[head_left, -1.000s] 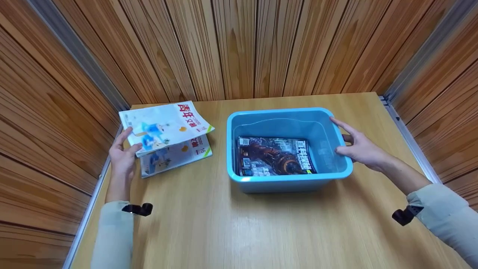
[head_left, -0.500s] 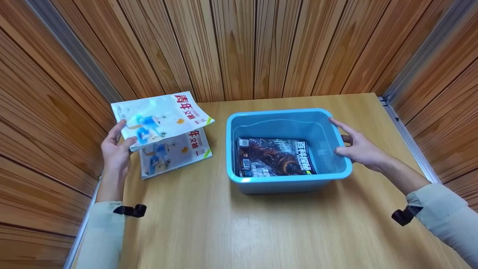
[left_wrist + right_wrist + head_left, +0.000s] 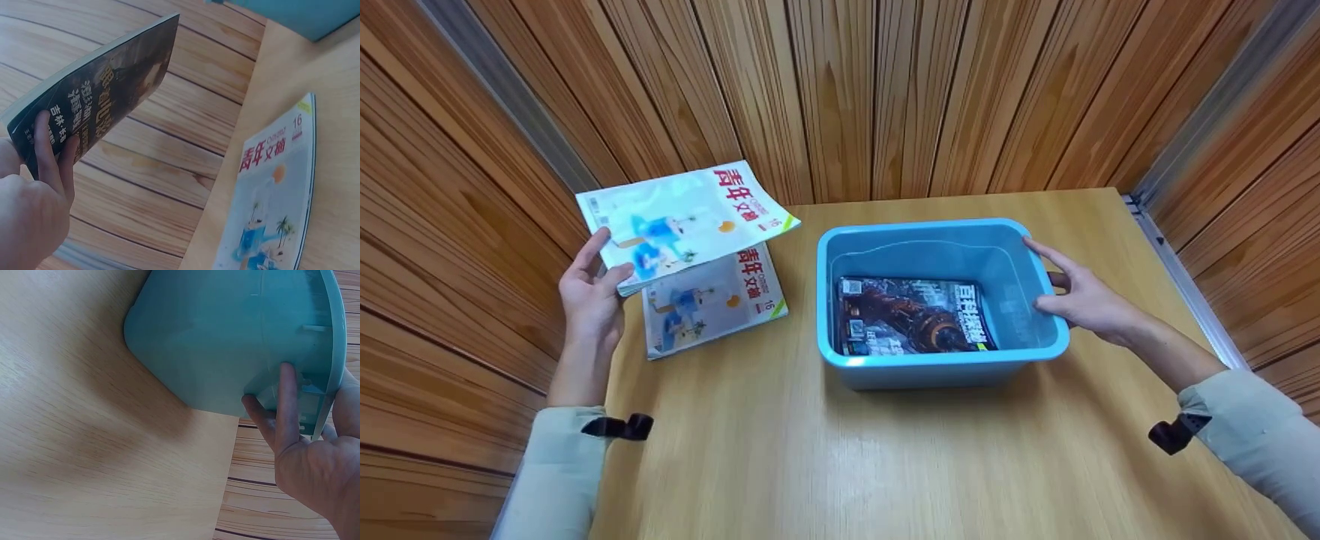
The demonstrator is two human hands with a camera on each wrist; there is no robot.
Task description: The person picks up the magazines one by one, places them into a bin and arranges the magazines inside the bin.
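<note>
Wooden table (image 3: 780,450): left hand (image 3: 589,296) holds magazine (image 3: 682,217) aloft; right hand (image 3: 1084,296) grips bin (image 3: 945,367) rim.

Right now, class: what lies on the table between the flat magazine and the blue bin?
Head view: only bare table separates the flat magazine from the blue bin.

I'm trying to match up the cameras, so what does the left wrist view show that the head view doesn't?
Only the left wrist view shows the dark back cover of the lifted magazine, with fingers curled under it. Only the head view shows its white front cover, the right hand gripping the blue bin, and the dark magazine in the bin. Both show the second white magazine lying on the table.
</note>
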